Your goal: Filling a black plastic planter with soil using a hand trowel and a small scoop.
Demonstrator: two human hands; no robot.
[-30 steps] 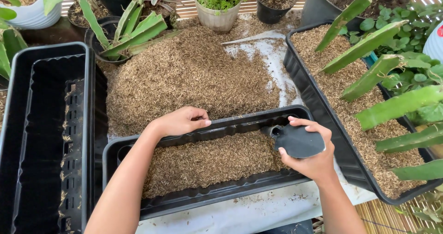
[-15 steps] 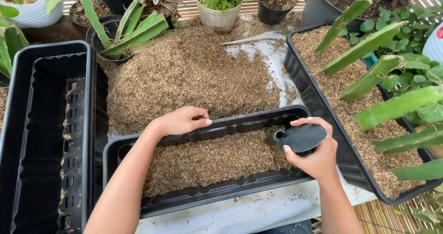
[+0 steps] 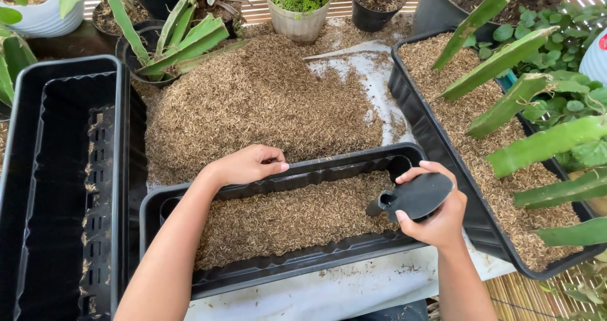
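Note:
A long black planter box lies across the white sheet in front of me, partly filled with brown husks. My left hand rests on its far rim, fingers curled over the edge. My right hand grips a black plastic scoop over the planter's right end, the scoop turned with its handle pointing left and down toward the husks.
A big heap of husks lies beyond the planter. An empty black planter stands at left. A husk-filled planter with green cactus stems stands at right. Several potted plants line the back.
My right hand has turned the scoop and lowered it slightly over the planter's right end. My left hand has stayed on the rim.

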